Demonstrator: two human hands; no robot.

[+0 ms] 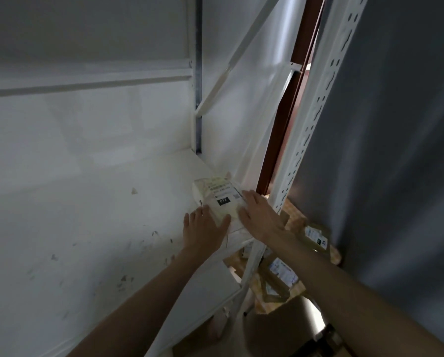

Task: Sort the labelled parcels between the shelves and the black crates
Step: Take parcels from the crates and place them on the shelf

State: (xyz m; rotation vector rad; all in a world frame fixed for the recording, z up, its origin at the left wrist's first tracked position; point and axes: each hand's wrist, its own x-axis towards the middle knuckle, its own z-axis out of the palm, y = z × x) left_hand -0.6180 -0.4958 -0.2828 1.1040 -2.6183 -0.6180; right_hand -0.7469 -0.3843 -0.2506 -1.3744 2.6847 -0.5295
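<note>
Both hands lay flat, fingers straight, on a white labelled parcel [217, 199] at the shelf's [87, 228] right edge: left hand [203, 229], right hand [260, 215].

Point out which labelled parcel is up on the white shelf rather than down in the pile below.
The pale parcel with the black tag, between both hands on the shelf. The brown parcels lie lower, beyond the upright.
</note>
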